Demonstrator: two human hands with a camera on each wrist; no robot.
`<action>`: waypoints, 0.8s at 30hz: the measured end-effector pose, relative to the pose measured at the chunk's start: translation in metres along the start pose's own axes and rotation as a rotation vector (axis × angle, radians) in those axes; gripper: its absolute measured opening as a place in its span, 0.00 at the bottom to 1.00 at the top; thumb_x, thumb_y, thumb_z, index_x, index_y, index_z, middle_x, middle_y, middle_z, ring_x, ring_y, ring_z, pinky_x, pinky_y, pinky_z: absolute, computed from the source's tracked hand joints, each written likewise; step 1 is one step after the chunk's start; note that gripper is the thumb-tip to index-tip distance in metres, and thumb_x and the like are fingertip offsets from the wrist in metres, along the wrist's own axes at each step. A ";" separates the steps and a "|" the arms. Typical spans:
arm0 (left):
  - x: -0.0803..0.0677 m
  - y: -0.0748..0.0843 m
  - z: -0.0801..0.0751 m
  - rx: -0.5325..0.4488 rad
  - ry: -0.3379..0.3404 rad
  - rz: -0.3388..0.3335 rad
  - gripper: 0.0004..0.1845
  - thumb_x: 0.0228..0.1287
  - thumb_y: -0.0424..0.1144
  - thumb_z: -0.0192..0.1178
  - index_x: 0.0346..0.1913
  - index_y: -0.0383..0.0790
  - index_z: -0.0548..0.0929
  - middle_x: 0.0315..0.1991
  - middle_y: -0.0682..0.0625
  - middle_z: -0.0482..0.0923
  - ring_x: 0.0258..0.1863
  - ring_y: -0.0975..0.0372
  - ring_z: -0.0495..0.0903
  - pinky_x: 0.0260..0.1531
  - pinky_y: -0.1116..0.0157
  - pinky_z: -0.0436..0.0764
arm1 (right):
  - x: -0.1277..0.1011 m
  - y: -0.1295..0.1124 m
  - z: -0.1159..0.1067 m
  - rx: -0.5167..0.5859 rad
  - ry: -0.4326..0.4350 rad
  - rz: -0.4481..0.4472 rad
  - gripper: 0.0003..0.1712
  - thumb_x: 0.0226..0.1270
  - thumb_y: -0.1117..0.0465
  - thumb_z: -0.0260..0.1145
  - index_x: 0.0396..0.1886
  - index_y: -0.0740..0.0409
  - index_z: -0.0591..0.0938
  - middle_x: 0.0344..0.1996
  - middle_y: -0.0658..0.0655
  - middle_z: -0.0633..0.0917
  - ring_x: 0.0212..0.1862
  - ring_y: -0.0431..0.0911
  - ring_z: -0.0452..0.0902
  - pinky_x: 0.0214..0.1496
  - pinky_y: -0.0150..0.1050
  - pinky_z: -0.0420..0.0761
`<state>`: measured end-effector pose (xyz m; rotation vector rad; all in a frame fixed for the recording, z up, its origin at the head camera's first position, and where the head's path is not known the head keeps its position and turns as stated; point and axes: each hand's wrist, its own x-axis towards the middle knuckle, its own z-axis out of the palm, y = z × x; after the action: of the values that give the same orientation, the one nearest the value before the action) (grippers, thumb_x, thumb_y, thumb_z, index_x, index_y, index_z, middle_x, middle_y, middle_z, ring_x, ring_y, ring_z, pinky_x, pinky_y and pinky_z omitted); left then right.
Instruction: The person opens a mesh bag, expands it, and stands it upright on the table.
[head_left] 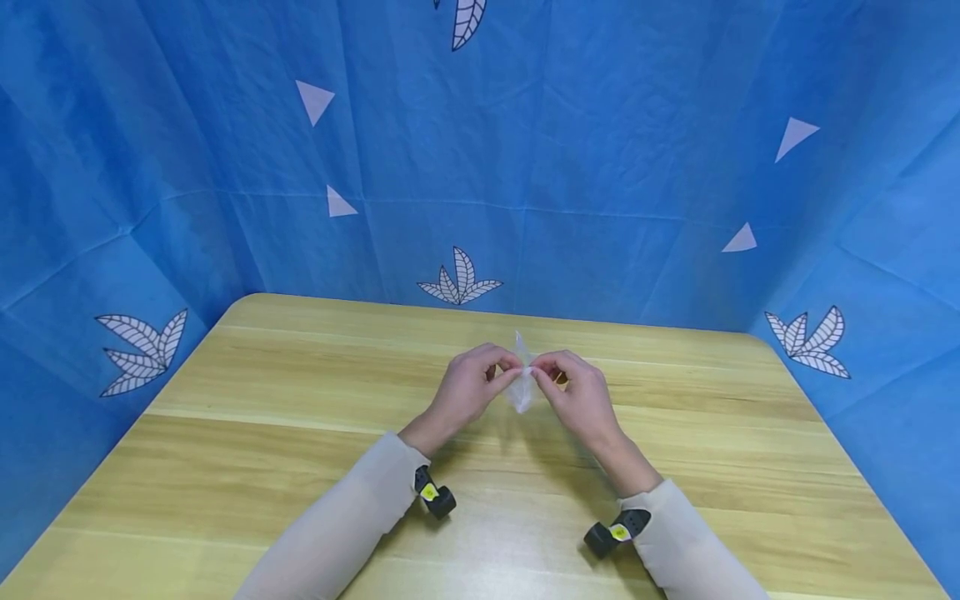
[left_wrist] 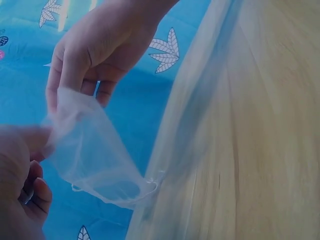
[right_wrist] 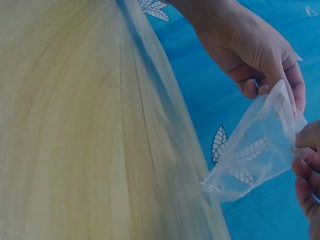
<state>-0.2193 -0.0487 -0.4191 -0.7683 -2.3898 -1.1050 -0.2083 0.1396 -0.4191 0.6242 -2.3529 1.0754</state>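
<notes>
Here both hands, left hand point(head_left: 467, 385) and right hand point(head_left: 577, 393), pinch a sheer, crinkly mesh pouch point(head_left: 521, 385) above the wooden table point(head_left: 247, 433)

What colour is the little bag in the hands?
The little bag is see-through whitish mesh, with no pattern of its own; the right wrist view shows it best.

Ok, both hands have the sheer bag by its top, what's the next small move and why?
Probably pull the two hands gently apart to widen the mouth. The left hand and right hand each pinch the bag at its top edge, close together above the table. The bag hangs limp, looks empty, and its mouth seems only partly open.
</notes>
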 end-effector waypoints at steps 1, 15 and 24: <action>0.000 0.000 0.000 -0.003 -0.005 -0.002 0.06 0.62 0.41 0.67 0.40 0.44 0.87 0.31 0.58 0.78 0.22 0.68 0.66 0.22 0.71 0.68 | 0.000 0.000 0.000 0.003 -0.003 0.005 0.02 0.64 0.66 0.69 0.36 0.58 0.85 0.28 0.50 0.82 0.31 0.41 0.76 0.35 0.39 0.78; -0.001 -0.001 -0.001 0.050 0.011 0.046 0.04 0.66 0.41 0.64 0.38 0.45 0.86 0.30 0.58 0.77 0.23 0.68 0.67 0.23 0.72 0.71 | -0.002 -0.001 0.001 0.032 -0.007 -0.062 0.02 0.67 0.64 0.68 0.37 0.56 0.86 0.27 0.48 0.81 0.31 0.40 0.75 0.36 0.48 0.80; -0.001 -0.001 -0.002 0.049 0.028 0.096 0.03 0.67 0.39 0.63 0.38 0.44 0.85 0.30 0.57 0.76 0.23 0.67 0.68 0.22 0.71 0.70 | -0.002 0.000 0.001 0.017 0.006 -0.081 0.02 0.66 0.64 0.68 0.37 0.56 0.85 0.29 0.49 0.81 0.33 0.41 0.76 0.37 0.49 0.80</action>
<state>-0.2187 -0.0515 -0.4191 -0.8358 -2.3228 -1.0086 -0.2073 0.1392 -0.4212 0.7153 -2.2945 1.0609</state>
